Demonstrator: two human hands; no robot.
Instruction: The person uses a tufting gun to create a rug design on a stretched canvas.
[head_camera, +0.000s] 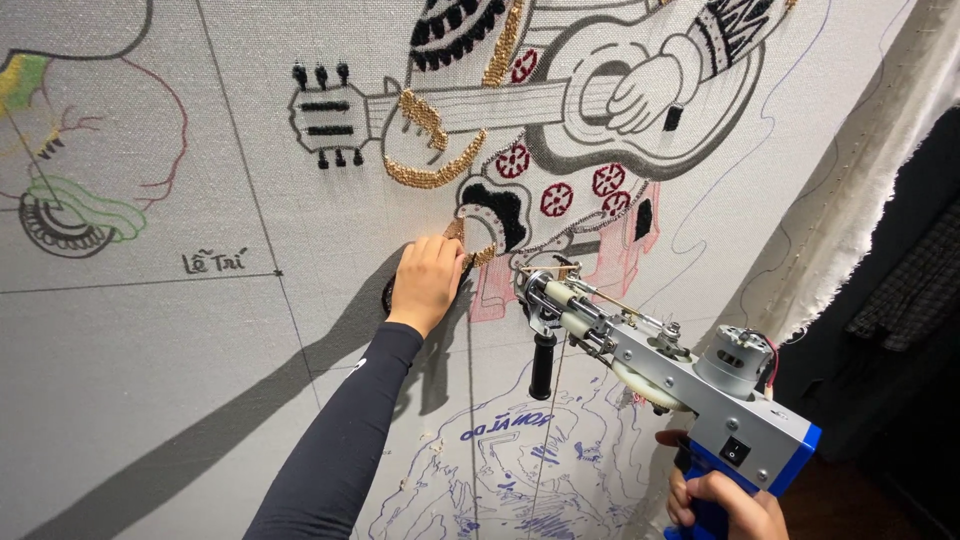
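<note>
The left hand (428, 280) presses flat, fingers released, on the cloth (150, 330), where only the guitar drawing (560, 110) is partly tufted, while the right hand (722, 500) grasps the tufting gun (650, 370).

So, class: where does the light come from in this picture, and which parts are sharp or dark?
Head view: the left hand and arm cast a long shadow down-left on the cloth, so light comes from the upper right; tufting gun is sharp; right edge is dark.

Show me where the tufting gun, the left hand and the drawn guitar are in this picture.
tufting gun (690, 385): head view, on the grey metal body.
left hand (427, 280): head view, on the back of the hand, flat against the cloth.
drawn guitar (590, 110): head view, on the guitar's body outline.
</note>
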